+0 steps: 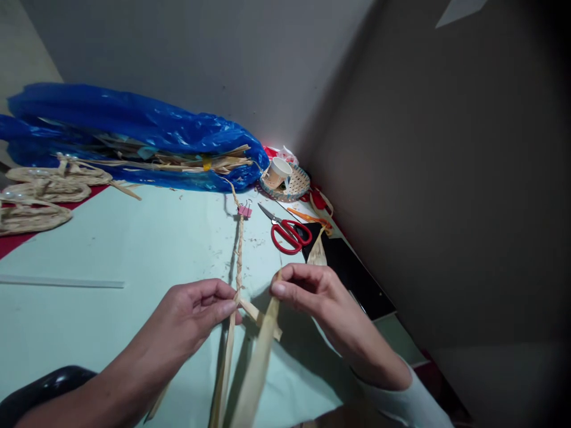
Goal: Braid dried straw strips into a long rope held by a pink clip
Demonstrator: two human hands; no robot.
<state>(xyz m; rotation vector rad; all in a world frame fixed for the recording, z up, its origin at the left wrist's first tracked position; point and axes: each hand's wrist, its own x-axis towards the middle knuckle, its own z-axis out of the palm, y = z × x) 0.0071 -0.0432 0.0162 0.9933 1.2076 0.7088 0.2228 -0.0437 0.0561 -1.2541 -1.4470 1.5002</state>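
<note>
- Evidently, the braid [239, 248] runs over the middle of the pale table [147, 238], from a pink clip [245, 211] at its far end to the left hand [196, 304].
- That left hand pinches the near end of the braid between thumb and fingers; a long strand [228, 365] hangs below the grip and a short strip [251, 310] juts out to its right.
- Thumb and forefinger of the right hand [325, 294] grasp a wider dry strip [259, 365] near its narrow end.
- All of it looks very light; the loose strips seem papery, likely to bend readily but split under a sharp crease or hard tug.
- Best hold for the braid is probably right at the last crossing, firm enough against loosening; a wide strip is safer gathered flat than by one edge.
- Red-handled scissors [289, 235] lie beyond the right hand.
</note>
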